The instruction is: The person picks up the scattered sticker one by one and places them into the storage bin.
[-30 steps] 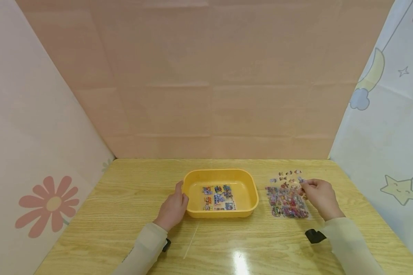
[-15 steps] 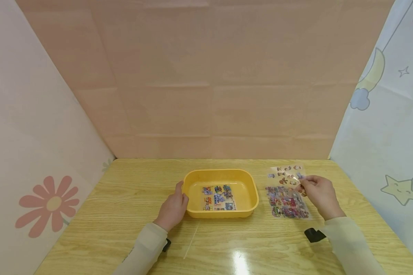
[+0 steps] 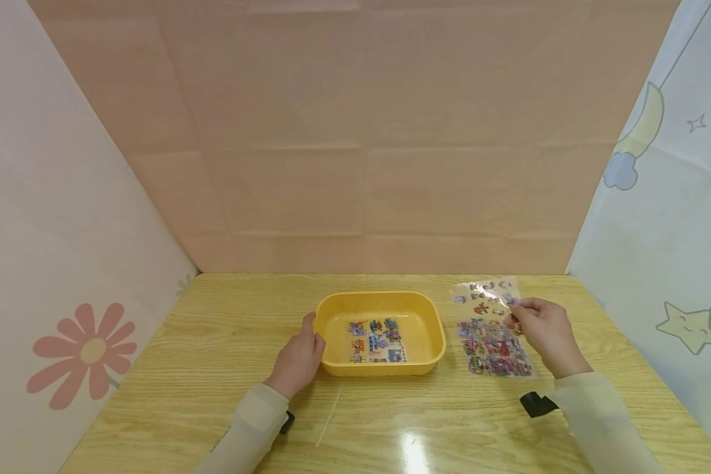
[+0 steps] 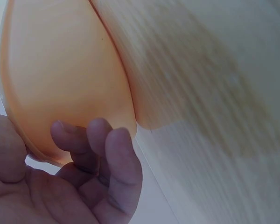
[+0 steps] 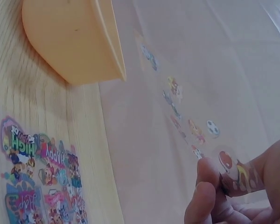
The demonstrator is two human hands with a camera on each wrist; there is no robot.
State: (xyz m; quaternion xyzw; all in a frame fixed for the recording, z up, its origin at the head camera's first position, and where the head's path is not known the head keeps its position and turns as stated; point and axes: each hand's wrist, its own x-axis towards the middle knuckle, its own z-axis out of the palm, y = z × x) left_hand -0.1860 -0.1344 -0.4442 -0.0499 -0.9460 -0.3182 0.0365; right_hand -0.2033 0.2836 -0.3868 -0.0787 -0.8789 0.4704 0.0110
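My right hand (image 3: 546,334) pinches a clear sticker sheet (image 3: 481,308) printed with small cartoon figures. The sheet is raised and tilted in the right wrist view, its near edge between thumb and fingers. Below it on the table lie more clear sticker sheets (image 3: 499,359) with colourful figures and lettering. My left hand (image 3: 296,361) holds the left end of a yellow plastic tray (image 3: 379,369). Curled fingers (image 4: 123,158) show against the tray's outer wall in the left wrist view. Inside the tray, toward its left and middle, lies another sticker sheet (image 3: 377,341).
The wooden table (image 3: 243,316) meets a pinkish back panel (image 3: 361,164). Pale patterned panels stand on both sides, one with a red flower (image 3: 89,352). A black object (image 3: 536,404) lies by the right sleeve.
My right hand has lifted the pinched sticker sheet off the others and shifted it slightly left and away, so it now tilts upward. The left hand and tray stay in place.
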